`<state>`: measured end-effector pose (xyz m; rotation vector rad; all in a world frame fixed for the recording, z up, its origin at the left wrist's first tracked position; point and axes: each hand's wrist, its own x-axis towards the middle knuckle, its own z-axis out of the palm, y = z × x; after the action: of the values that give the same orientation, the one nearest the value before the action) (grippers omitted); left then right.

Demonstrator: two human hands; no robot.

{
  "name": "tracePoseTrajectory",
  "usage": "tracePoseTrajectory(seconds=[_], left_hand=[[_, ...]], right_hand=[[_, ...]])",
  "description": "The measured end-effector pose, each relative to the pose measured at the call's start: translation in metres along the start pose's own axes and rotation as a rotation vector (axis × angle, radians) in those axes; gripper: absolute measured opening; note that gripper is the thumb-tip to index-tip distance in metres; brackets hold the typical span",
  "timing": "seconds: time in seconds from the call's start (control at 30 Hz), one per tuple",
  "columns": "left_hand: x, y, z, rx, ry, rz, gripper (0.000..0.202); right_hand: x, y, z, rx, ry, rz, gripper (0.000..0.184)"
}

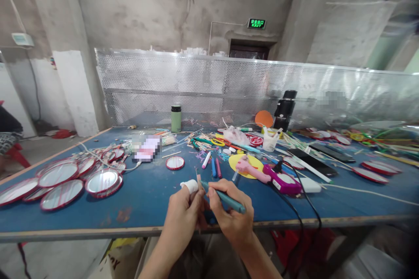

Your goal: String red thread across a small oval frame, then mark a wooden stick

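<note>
Near the front edge of the blue table, my left hand (183,209) pinches a thin flat stick (198,175) that points upward. A white wrapping (190,185) covers one of its digits. My right hand (233,212) grips a teal marker pen (231,202), its tip close to the stick; whether they touch I cannot tell. Just beyond the hands lie a blue marker (214,167), a magenta marker (219,168) and a white-and-pink marker (206,160). A small round red-rimmed mirror (175,163) lies to their left.
Red-rimmed mirrors (62,194) pile up at left, beside a phone (148,148) on a cable. To the right are a pink-and-purple corded tool (284,181), a yellow disc (245,165) and a black phone (310,162). A green bottle (176,120) and black flask (284,111) stand behind.
</note>
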<state>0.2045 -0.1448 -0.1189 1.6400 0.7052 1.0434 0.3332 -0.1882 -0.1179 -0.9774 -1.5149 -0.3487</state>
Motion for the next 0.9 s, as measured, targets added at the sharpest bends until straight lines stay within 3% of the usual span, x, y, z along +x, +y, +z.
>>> tracePoseTrajectory(seconds=[0.23,0.9], left_hand=[[0.0014,-0.0074,-0.0003,0.042,0.024,0.034,0.035],[0.0008,-0.0011,0.0001,0.028,0.0,0.009,0.037]], right_hand=[[0.0027,-0.0031,0.0,-0.001,-0.04,-0.017,0.013],[0.0018,-0.0016,0.0012,-0.019,-0.002,0.013,0.012]])
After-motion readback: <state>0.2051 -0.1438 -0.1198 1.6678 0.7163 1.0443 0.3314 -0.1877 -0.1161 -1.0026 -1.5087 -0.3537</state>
